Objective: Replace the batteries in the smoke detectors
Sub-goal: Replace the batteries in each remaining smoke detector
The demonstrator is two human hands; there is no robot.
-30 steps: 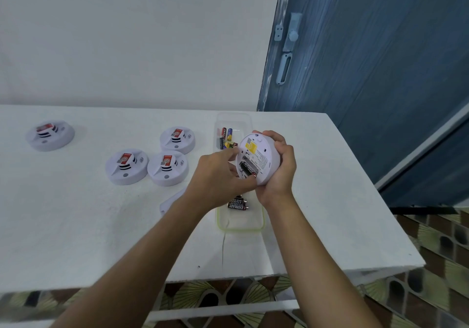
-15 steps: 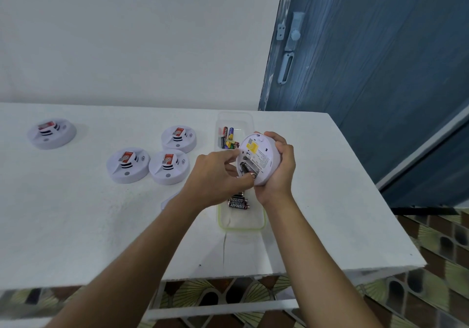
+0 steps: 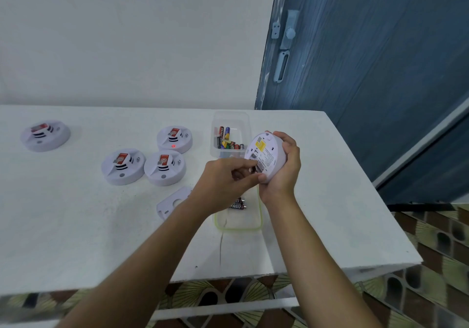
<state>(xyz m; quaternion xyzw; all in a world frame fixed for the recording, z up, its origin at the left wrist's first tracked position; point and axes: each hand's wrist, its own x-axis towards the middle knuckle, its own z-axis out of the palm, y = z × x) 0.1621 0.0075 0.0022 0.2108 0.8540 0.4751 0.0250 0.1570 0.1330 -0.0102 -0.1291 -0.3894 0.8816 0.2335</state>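
My left grip (image 3: 223, 178) was pinched on a small dark battery (image 3: 251, 169), mostly hidden by the fingertips. It had drawn back a little from the battery bay (image 3: 262, 167), where a second ago the fingers were still pressed in against that cell. The bay now showed pale ribs where the dark cell had lain, so I judged the old battery was out.

My right grip (image 3: 281, 172) stayed clamped round the rim of the smoke detector (image 3: 266, 150). It held the unit tilted above the tabletop (image 3: 76, 226), underside toward me.

Below the hands sat the green-rimmed tub (image 3: 260, 216) with spent-looking black cells (image 3: 237, 204). Beyond it stood the clear tub (image 3: 215, 137) of mixed batteries (image 3: 225, 139). The detached back plate (image 3: 172, 202) lay to the left.

Four more detectors waited further left: a pair touching (image 3: 123, 166) (image 3: 165, 167), one behind them (image 3: 174, 138), and one well apart (image 3: 45, 136).

I reckoned this unit next needed the loose cell dropped and a fresh one fitted.
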